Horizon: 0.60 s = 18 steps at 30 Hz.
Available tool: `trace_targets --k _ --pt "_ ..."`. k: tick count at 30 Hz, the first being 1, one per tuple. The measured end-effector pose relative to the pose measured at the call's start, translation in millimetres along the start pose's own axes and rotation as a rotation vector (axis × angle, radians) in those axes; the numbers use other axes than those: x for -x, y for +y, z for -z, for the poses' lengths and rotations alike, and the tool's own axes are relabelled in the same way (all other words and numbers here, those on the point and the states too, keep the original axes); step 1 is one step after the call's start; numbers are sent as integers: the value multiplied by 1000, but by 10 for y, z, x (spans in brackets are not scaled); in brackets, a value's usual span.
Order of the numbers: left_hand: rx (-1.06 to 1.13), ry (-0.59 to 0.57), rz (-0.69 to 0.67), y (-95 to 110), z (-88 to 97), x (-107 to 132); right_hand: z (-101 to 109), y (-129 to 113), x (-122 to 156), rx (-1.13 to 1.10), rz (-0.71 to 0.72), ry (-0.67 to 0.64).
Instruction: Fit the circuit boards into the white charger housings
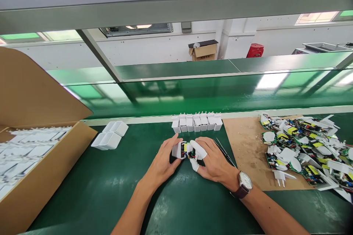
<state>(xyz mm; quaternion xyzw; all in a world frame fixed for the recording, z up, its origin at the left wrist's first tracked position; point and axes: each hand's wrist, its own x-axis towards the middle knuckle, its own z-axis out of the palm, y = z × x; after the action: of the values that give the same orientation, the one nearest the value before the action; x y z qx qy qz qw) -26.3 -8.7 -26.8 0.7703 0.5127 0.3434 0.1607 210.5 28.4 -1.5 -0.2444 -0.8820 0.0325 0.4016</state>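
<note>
Near the middle of the green bench, my left hand (161, 159) is closed around a small white plastic charger housing (176, 150). My right hand (217, 163), with white finger covers on its thumb and index finger, pinches a small circuit board (188, 149) with a yellow component. The board is at the housing's open side; how far it sits inside I cannot tell. Just beyond my hands stands a row of several white housings (196, 122) with upright prongs or tabs. A thin, dark tweezer-like tool (224, 150) lies partly hidden beside my right hand.
On the right, a brown board (239, 154) carries a pile of circuit boards (300, 143) with white plastic parts. White open cases (110, 134) stand left of centre. An open cardboard box (63, 165) full of white pieces is at far left. A metal rail (176, 0) crosses above.
</note>
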Motion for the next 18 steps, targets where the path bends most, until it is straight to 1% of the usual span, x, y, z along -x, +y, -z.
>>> trace_targets --k 11,18 --pt "-16 4 -10 24 27 -6 19 -13 -12 22 27 -2" --pt "-58 15 -37 -15 8 1 0 18 28 -14 24 -30"
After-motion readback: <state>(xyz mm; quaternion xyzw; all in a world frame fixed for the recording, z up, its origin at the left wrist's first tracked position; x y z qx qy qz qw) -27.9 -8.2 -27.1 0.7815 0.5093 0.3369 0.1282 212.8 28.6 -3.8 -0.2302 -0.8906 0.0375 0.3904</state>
